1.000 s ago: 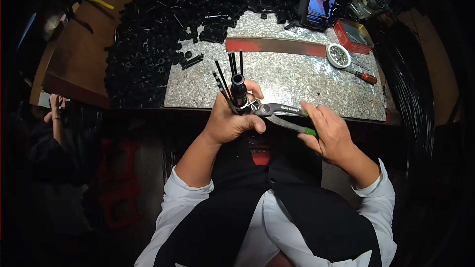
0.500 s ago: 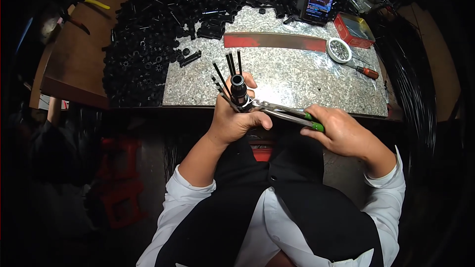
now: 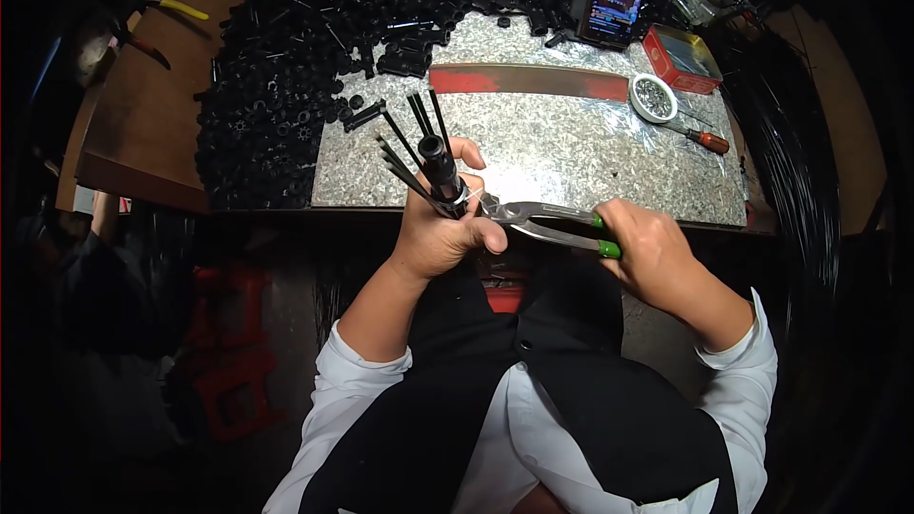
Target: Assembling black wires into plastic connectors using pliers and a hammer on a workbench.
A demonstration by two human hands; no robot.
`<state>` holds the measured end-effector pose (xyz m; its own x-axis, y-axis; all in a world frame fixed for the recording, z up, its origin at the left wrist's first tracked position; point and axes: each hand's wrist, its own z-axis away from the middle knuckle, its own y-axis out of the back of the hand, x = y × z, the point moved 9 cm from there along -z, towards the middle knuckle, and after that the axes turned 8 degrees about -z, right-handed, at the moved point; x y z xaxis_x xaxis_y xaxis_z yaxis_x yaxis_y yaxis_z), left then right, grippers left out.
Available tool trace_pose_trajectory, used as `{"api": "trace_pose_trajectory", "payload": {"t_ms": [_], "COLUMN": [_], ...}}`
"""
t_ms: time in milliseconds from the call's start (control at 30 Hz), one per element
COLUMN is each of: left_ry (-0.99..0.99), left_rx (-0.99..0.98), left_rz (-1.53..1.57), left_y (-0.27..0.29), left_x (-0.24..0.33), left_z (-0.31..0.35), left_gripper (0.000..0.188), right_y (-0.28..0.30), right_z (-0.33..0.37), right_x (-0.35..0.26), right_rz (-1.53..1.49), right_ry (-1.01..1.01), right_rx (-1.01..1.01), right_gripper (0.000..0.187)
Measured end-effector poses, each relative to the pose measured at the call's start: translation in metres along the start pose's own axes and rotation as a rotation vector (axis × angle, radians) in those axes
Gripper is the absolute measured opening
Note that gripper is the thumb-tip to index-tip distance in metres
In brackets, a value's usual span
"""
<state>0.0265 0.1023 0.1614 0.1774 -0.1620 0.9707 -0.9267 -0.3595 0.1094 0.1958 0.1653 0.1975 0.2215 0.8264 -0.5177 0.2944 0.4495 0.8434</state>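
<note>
My left hand (image 3: pixel 427 243) is wrapped round a black tubular hub (image 3: pixel 438 167) with several thin black rods fanning up beside it, like umbrella ribs. The tube stands nearly upright, leaning slightly left. A thin pale wire (image 3: pixel 469 197) circles its lower part and sticks out to the right. In my right hand (image 3: pixel 652 247) is a pair of metal pincers (image 3: pixel 514 213) with green grips, its handles spread apart. The pincers' head is by the wire and my left thumb; the jaws are too small to tell whether they bite the wire.
On the speckled slab (image 3: pixel 562 152) lie a red-and-brown strip (image 3: pixel 466 79), a white dish (image 3: pixel 633 105) of small metal bits and a screwdriver (image 3: pixel 711 142). Behind stand a phone (image 3: pixel 619 0) and red tin (image 3: pixel 678 71). Black plastic parts (image 3: pixel 276 86) heap at left; thin rods (image 3: pixel 795 181) hang at right.
My left hand and the hub have shifted slightly left, the tube now leaning more. The pincers' head has turned and pulled a little away from the hub; their handles have spread.
</note>
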Motion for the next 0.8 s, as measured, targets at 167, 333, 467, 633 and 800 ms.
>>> {"api": "trace_pose_trajectory", "payload": {"t_ms": [167,333,467,633,800], "left_ry": [0.033,0.106,0.025,0.025,0.179], "left_rx": [-0.038,-0.14,-0.158,-0.086,-0.068], "left_rz": [0.004,0.264,0.114,0.096,0.407], "left_y": [-0.002,-0.016,-0.019,-0.014,-0.016], "left_x": [-0.001,-0.011,-0.005,-0.022,-0.036], "left_z": [0.001,0.004,-0.001,0.002,0.006], "left_gripper": [0.073,0.079,0.071,0.064,0.079], "right_y": [0.014,0.022,0.023,0.019,-0.003], "right_z": [0.003,0.002,0.001,0.003,0.002], "right_x": [-0.009,-0.017,-0.02,-0.012,0.002], "right_rz": [0.173,0.294,0.412,0.357,0.075], "right_ry": [0.01,0.053,0.055,0.021,-0.011], "right_rx": [0.019,0.027,0.01,-0.076,-0.181], "right_gripper": [0.029,0.026,0.026,0.022,0.036]}}
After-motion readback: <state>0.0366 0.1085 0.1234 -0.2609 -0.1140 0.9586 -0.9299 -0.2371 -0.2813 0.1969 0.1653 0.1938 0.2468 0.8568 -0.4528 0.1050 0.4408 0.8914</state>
